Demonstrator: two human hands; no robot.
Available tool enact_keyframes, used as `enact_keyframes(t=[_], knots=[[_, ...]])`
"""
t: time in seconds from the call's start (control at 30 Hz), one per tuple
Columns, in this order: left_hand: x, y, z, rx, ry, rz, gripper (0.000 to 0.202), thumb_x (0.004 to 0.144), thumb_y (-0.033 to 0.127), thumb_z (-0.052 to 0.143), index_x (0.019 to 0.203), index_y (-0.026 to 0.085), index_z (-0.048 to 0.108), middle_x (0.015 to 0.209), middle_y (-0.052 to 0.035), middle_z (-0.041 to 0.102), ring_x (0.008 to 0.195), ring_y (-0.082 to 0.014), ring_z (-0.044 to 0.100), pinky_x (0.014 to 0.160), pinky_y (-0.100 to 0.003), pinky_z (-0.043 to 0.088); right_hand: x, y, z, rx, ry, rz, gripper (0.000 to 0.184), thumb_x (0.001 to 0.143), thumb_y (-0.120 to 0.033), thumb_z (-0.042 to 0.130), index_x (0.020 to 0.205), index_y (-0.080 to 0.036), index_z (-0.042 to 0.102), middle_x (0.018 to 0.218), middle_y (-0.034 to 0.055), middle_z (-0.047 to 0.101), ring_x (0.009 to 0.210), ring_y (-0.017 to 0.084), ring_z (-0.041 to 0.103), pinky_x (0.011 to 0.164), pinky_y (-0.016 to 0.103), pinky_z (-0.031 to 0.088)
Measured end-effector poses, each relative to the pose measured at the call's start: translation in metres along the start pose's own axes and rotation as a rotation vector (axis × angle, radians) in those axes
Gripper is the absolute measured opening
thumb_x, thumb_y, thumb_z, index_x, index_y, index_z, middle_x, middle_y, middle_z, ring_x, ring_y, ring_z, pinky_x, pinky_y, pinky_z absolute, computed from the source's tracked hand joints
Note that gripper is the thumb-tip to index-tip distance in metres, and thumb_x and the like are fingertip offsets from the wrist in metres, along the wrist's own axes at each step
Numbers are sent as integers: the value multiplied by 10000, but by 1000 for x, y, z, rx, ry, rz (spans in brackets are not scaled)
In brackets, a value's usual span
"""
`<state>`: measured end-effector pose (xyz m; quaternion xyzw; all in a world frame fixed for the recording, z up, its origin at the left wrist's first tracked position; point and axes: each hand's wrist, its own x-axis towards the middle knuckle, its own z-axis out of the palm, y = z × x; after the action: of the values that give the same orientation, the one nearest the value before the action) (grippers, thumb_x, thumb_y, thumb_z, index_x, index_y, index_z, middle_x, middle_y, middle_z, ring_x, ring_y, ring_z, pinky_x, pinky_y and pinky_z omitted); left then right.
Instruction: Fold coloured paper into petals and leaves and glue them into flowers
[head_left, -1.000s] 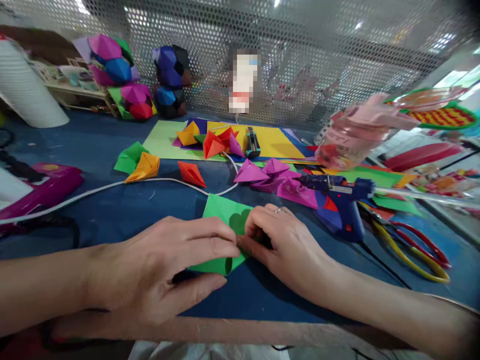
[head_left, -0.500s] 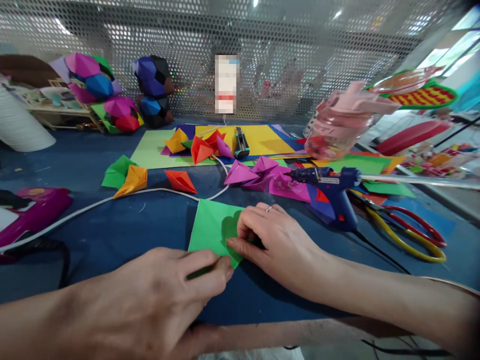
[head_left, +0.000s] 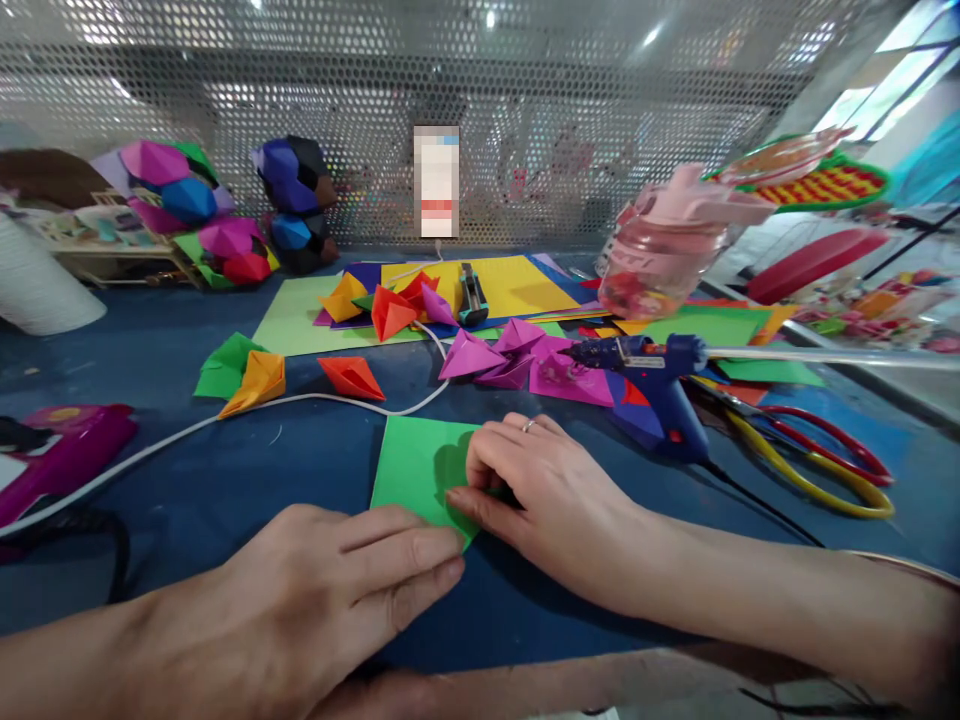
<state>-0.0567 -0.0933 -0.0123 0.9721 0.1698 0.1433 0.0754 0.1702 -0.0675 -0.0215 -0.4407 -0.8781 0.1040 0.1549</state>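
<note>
A square sheet of green paper (head_left: 420,465) lies on the blue tabletop in front of me, its right and near edges partly covered by my hands. My right hand (head_left: 536,480) is closed at its right edge, thumb on the paper and fingers curled. Along the near edge lies my left hand (head_left: 352,580), fingers stretched out and side by side, fingertips close to the near right corner. Beyond the sheet are an orange-red folded paper piece (head_left: 352,376) and several joined magenta folded pieces (head_left: 510,355).
A blue glue gun (head_left: 660,385) and scissors (head_left: 817,450) lie at right, with a pink bottle (head_left: 667,250) behind. A white cable (head_left: 322,397) crosses the table. At left is a purple tool (head_left: 75,450). A box cutter (head_left: 472,295) rests on coloured sheets (head_left: 517,285).
My left hand's fingers have straightened and flattened along the green paper's near edge; before, they were bent with a gap between them. My right hand stays at the right edge. The view has shifted slightly.
</note>
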Motion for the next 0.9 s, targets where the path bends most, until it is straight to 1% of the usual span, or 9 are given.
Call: enact_keyframes(t=[0.17,0.23,0.37,0.57,0.7,0.8,0.9], knots=[[4,3,-5,-23,5,1,413,885,300,558,1269,147,559,1235,-103,663,1089,-235,636,744,-274,581,-1,-1,-1,0,3,-4,205,893,-326,620,780,-194,512,741,-19,573,731,162,483,687,304,289],[6,4,-8,-35,13,-18,394,876,295,576,1245,156,583,1211,-102,675,1084,-231,638,780,-278,580,-2,-1,-1,12,15,10,170,866,-304,655,861,-194,525,767,-15,583,742,169,497,695,305,308],[7,4,-8,-99,38,-66,361,871,317,591,1203,176,614,1179,-94,686,1076,-227,635,792,-280,580,-3,0,-1,8,36,20,241,847,-276,671,1021,-192,527,880,18,613,820,199,525,735,330,347],[3,-3,-3,-207,20,-110,395,879,323,580,1261,225,593,1193,-95,674,1104,-238,616,849,-318,572,-6,8,-4,6,34,23,225,885,-189,573,1100,-181,509,1045,64,616,938,226,525,812,379,372],[4,-4,-5,-247,1,-109,386,868,286,588,1249,224,604,1205,-103,671,1094,-243,619,870,-340,569,-9,9,-4,-19,26,-9,208,917,-156,464,1120,-175,510,1075,80,606,969,242,510,832,404,361],[6,-4,-7,-228,9,-91,368,865,269,588,1228,217,615,1191,-103,678,1084,-241,624,856,-326,573,-10,8,-3,-55,13,-31,266,905,-105,421,1149,-166,509,1089,97,602,980,251,504,831,407,349],[8,-1,-11,-193,30,-99,320,867,267,572,1177,223,639,1147,-89,694,1044,-234,637,806,-305,583,-11,8,-2,-83,-6,-36,342,856,-53,435,1175,-155,504,1104,103,594,982,256,500,828,402,343]])
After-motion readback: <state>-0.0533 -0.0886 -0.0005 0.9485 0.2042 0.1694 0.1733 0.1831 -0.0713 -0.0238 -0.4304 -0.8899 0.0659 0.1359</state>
